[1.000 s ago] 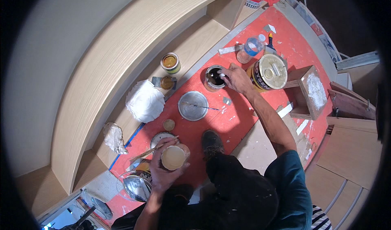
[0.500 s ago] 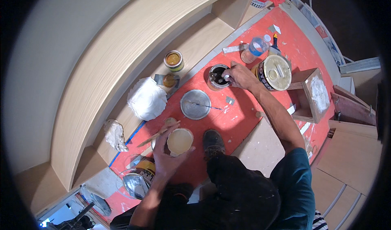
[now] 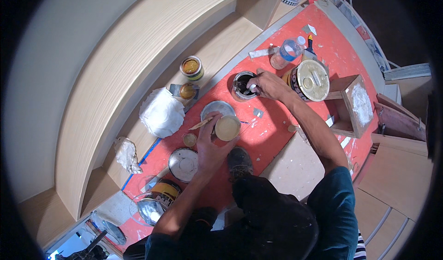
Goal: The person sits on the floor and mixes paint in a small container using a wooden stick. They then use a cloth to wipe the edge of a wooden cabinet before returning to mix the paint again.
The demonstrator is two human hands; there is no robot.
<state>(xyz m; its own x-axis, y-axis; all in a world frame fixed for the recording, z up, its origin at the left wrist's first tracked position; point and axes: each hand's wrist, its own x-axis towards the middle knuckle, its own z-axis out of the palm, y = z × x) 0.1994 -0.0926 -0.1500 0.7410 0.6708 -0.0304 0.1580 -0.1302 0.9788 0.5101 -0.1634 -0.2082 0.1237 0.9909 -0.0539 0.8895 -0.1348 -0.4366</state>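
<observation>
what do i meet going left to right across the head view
crumpled white wad → white bundle → small open can with amber contents → cup in left hand → right hand → lidded can → wooden box

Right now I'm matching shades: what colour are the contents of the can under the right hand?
Contents look nearly black, best in head view.

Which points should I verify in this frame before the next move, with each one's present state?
1. Left hand grips the pale round cup, mouth facing up: ok.
2. Thin tan wooden stick held against the cup by the same hand: ok.
3. Right hand at the mouth of the round open container with dark contents: ok.
4. Whether the cup clears the round silver metal disc behind it: cannot tell.
5. White cap on the clear plastic bottle with a blue band: ok.
</observation>
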